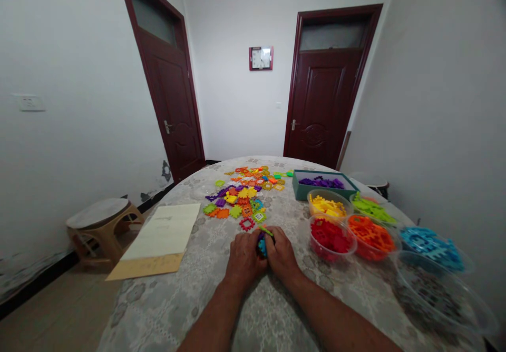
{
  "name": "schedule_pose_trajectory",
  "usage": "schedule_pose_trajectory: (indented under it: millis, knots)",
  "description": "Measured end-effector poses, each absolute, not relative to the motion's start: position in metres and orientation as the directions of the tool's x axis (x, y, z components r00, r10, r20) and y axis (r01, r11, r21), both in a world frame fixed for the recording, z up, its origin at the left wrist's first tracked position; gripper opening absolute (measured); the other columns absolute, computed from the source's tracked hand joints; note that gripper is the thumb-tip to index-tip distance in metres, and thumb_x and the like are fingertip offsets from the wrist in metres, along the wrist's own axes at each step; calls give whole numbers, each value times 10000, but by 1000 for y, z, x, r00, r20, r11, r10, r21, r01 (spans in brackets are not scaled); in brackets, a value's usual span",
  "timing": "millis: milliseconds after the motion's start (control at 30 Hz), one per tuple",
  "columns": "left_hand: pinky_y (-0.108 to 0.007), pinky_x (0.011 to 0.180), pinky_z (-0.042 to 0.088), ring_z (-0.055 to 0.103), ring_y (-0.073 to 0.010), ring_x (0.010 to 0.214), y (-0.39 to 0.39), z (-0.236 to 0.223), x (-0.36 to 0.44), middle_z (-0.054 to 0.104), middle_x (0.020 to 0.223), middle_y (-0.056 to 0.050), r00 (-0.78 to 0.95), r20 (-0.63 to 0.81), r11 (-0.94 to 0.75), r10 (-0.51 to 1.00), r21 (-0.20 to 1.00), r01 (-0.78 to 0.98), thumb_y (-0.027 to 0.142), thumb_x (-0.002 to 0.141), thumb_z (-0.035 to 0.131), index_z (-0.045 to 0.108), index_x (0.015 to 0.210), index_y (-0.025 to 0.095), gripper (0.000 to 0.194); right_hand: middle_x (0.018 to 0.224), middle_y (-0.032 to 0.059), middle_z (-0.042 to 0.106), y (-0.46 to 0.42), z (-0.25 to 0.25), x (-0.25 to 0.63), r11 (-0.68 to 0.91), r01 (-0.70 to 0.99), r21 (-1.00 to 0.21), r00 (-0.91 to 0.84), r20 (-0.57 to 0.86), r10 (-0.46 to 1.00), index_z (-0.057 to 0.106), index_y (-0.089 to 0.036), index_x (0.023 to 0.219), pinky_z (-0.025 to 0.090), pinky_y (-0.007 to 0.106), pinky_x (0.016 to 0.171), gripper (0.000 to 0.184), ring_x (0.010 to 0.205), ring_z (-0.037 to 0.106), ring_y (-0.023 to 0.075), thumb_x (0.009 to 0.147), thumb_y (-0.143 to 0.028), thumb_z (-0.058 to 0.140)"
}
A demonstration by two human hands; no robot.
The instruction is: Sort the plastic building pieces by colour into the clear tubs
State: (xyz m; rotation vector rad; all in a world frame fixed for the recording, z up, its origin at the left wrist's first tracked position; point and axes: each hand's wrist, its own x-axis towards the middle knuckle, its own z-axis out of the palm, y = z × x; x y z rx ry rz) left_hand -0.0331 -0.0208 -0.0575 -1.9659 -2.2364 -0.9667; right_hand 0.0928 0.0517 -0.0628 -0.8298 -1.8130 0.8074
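Observation:
Close together over the near middle of the table, my left hand and my right hand are wrapped around a small cluster of plastic building pieces. Blue, purple and green parts of it show between the thumbs; the rest is covered by my fingers. Just beyond my hands lies a spread of loose interlocking pieces in orange, yellow, green, purple and red. A red square piece and a light green window piece are nearest to my fingers.
To the right stand tubs of red pieces, orange pieces, yellow pieces, green pieces, blue pieces and grey pieces. A teal box holds purple pieces. Paper sheets lie left, beyond which is a stool.

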Motion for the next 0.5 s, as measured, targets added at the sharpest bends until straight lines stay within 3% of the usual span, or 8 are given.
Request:
schedule_pose_trajectory:
  millis: [233, 500]
  knots:
    - [-418, 995, 519, 629, -315, 1209, -17, -66, -41, 696, 1296, -116, -280, 386, 36, 879, 532, 846, 344, 820, 780, 572, 1455, 272, 672, 1098, 73, 747, 55, -63, 94, 477, 152, -866, -244, 434, 867, 707, -253, 1087, 539, 393, 998, 261, 1068, 688, 254, 972, -316, 482]
    - [-449, 1108, 498, 670, -275, 1266, -11, -72, -46, 694, 1395, -119, -272, 408, -53, 871, 630, 774, 101, 820, 616, 545, 1469, 245, 669, 1098, 74, 750, 54, -61, 94, 433, 135, -891, -245, 393, 886, 686, -237, 1122, 535, 371, 978, 291, 1057, 694, 250, 983, -362, 463]
